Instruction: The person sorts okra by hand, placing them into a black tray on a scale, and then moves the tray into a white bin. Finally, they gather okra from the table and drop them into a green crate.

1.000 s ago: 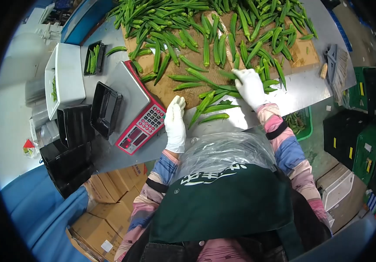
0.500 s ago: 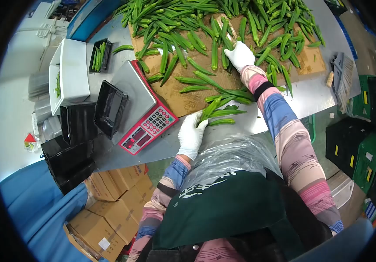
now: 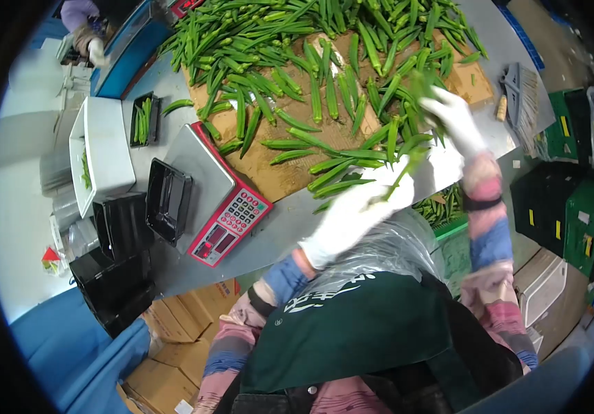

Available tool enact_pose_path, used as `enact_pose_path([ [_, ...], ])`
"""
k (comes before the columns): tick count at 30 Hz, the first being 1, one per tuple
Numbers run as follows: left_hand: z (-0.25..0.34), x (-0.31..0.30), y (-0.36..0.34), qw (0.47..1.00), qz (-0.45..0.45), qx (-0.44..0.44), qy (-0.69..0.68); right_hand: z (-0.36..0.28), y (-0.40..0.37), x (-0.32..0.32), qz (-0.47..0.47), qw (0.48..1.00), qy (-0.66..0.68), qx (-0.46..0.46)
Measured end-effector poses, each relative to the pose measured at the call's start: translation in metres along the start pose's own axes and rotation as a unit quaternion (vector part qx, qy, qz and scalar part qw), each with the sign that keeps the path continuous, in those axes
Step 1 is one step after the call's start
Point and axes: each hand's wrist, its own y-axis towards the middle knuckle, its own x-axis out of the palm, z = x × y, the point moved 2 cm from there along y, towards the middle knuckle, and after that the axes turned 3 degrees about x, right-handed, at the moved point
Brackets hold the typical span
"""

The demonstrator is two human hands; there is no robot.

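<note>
My left hand point(image 3: 359, 217), in a white glove, is closed around okra near the table's front edge, with a green pod sticking up from its fingers. To the right, my right hand point(image 3: 452, 121), also gloved and blurred by motion, is beside okra pods at the right of the pile; whether it grips any is unclear. A large heap of okra point(image 3: 262, 34) covers brown cardboard point(image 3: 276, 176) on the metal table. Several loose pods lie just beyond my left hand.
A red-edged scale point(image 3: 238, 217) bears an empty black tray point(image 3: 168, 200). Left of it are a black tray of okra point(image 3: 144, 121), a white bin point(image 3: 107, 145) and stacked black trays point(image 3: 121, 224). A brush point(image 3: 523, 103) lies right. A green basket point(image 3: 452, 228) stands below the table edge. A co-worker's hand point(image 3: 96, 52) shows top left.
My left hand has moved right and is more over the table edge. My right hand has moved right and slightly down. The view has shifted, showing the basket and a co-worker's hand.
</note>
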Motion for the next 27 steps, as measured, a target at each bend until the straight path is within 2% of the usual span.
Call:
enact_pose_path([
  [1,0.009,0.01,0.006,0.998,-0.053,-0.001,-0.024,0.012,-0.021,-0.037,0.0,0.999,-0.022,0.04],
  [2,0.014,0.018,0.009,0.993,-0.105,-0.003,-0.047,0.017,-0.046,-0.063,0.035,0.997,-0.057,0.032],
  [3,0.012,0.021,0.013,0.996,-0.085,0.024,0.005,0.051,-0.059,-0.101,0.069,0.994,-0.082,0.006],
  [4,0.011,0.014,0.022,0.994,-0.073,0.016,0.085,0.055,-0.084,-0.128,0.069,0.989,-0.077,0.106],
  [5,0.007,0.004,0.032,0.984,-0.055,0.024,0.169,0.055,-0.1,-0.14,0.131,0.973,-0.144,0.123],
  [6,0.001,-0.005,0.041,0.966,-0.038,0.031,0.254,0.073,-0.105,-0.151,0.171,0.966,-0.157,0.11],
  [8,-0.057,-0.014,0.054,0.957,0.087,0.078,0.266,0.121,-0.113,-0.164,0.252,0.947,-0.178,0.086],
  [9,-0.064,-0.015,0.062,0.939,0.069,0.083,0.325,0.101,-0.115,-0.14,0.247,0.942,-0.22,0.059],
  [10,-0.069,-0.015,0.071,0.918,0.051,0.089,0.384,0.112,-0.107,-0.119,0.258,0.948,-0.187,-0.024],
  [11,-0.072,-0.014,0.076,0.892,0.033,0.094,0.442,0.116,-0.097,-0.097,0.223,0.959,-0.175,0.015],
  [12,-0.076,-0.013,0.08,0.888,0.027,0.099,0.449,0.109,-0.09,-0.066,0.224,0.943,-0.242,-0.039],
  [13,-0.079,-0.012,0.082,0.884,0.021,0.105,0.456,0.12,-0.075,-0.041,0.172,0.965,-0.187,-0.065],
  [14,-0.08,-0.012,0.085,0.879,0.015,0.111,0.464,0.105,-0.066,-0.014,0.143,0.95,-0.233,-0.15],
  [15,-0.08,-0.014,0.085,0.88,0.018,0.106,0.462,0.113,-0.051,0.007,0.157,0.939,-0.247,-0.178],
  [16,-0.078,-0.019,0.084,0.882,0.022,0.102,0.461,0.115,-0.038,0.022,0.141,0.958,-0.209,-0.136],
  [17,-0.078,-0.024,0.084,0.883,0.026,0.097,0.459,0.104,-0.03,0.037,0.157,0.947,-0.265,-0.09],
  [20,-0.082,-0.038,0.08,0.892,0.086,0.156,0.416,0.089,-0.001,0.068,0.157,0.888,-0.432,-0.003],
  [21,-0.081,-0.042,0.078,0.888,0.11,0.187,0.406,0.088,0.008,0.069,0.159,0.899,-0.406,0.026],
  [23,-0.081,-0.049,0.076,0.894,0.147,0.181,0.383,0.085,0.023,0.069,0.16,0.917,-0.355,0.082],
  [26,-0.084,-0.055,0.074,0.92,0.167,0.139,0.325,0.078,0.023,0.06,0.203,0.915,-0.343,0.058],
  [27,-0.085,-0.056,0.075,0.931,0.168,0.12,0.302,0.072,0.021,0.062,0.187,0.913,-0.355,0.068],
])
